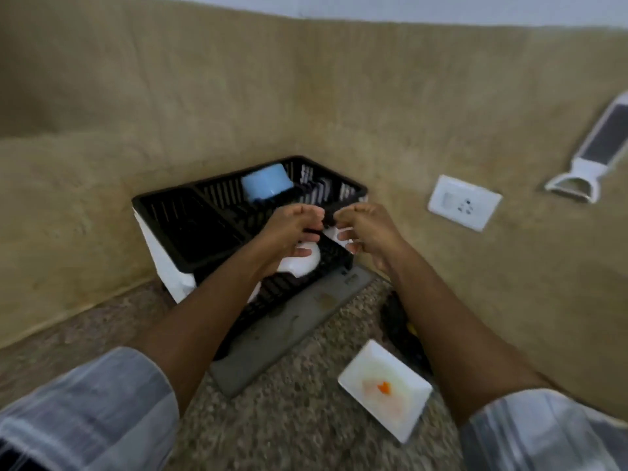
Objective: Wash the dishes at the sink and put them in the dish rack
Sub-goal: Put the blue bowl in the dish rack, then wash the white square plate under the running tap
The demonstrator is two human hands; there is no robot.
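Blurry counter [292,419], hands hide white dish [300,263] (in rack [190,212])

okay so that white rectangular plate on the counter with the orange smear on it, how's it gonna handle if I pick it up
The white rectangular plate looks rigid and probably breakable, so set it down gently. Its glossy surface carries an orange residue, so it may feel slick. It lies flat on the speckled counter and seems shallow, so it should slide, not roll.

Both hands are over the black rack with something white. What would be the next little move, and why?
Probably lower the white dish into the dish rack and let go. The left hand and right hand hold it just over the rack's front slots, beside the blue cup already racked. The white plate on the counter looks unwashed.
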